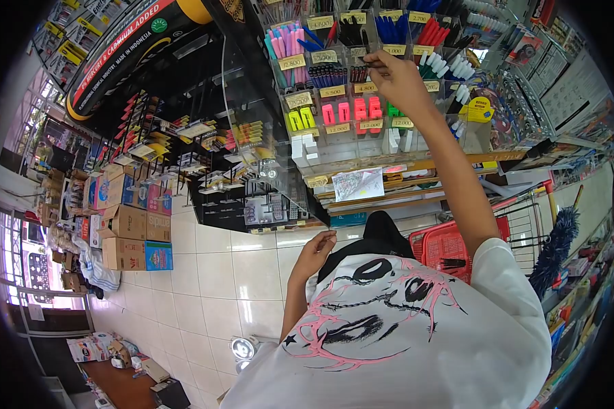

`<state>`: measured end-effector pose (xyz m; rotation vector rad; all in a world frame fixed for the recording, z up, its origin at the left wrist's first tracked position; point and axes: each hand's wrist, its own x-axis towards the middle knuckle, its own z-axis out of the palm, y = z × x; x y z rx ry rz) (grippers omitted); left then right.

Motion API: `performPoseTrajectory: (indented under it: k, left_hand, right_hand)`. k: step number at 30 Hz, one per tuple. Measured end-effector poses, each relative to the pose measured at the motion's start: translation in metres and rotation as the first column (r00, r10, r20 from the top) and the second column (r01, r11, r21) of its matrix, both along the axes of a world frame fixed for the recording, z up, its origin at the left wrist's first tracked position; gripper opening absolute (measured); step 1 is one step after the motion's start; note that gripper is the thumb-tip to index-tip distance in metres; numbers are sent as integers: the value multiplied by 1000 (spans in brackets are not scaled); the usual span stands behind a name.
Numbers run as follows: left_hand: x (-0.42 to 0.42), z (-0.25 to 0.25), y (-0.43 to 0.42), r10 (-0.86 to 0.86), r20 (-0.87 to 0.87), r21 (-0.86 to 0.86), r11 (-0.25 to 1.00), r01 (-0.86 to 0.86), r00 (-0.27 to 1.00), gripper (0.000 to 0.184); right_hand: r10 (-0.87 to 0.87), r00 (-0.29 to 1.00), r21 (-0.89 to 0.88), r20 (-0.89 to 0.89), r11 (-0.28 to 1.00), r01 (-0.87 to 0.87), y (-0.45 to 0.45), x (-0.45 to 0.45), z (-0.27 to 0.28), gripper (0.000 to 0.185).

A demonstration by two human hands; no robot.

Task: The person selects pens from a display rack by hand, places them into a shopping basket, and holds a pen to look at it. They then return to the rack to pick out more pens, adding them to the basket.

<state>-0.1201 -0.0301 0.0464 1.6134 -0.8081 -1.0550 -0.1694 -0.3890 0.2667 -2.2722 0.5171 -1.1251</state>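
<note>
My right hand reaches up to a clear tiered pen rack. Its fingers are closed at a compartment of dark pens, pinching what looks like a black pen, mostly hidden by the fingers. Around it stand blue pens, red pens and dark-capped pens. Below are pink highlighters and yellow highlighters. My left hand hangs low in front of my body, fingers curled together, with nothing visible in them.
A red shopping basket holding dark items is at my right, by a wire cart and a blue duster. Left of the rack stands a black battery display. Cardboard boxes are stacked on the tiled floor.
</note>
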Motion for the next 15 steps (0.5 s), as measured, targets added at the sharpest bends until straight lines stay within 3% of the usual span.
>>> performPoseTrajectory:
  k: [15]
  left_hand:
    - [-1, -3, -2, -34, -6, 52, 998, 34, 999, 38]
  right_hand:
    - [16, 1000, 34, 26, 999, -17, 0, -7, -3, 22]
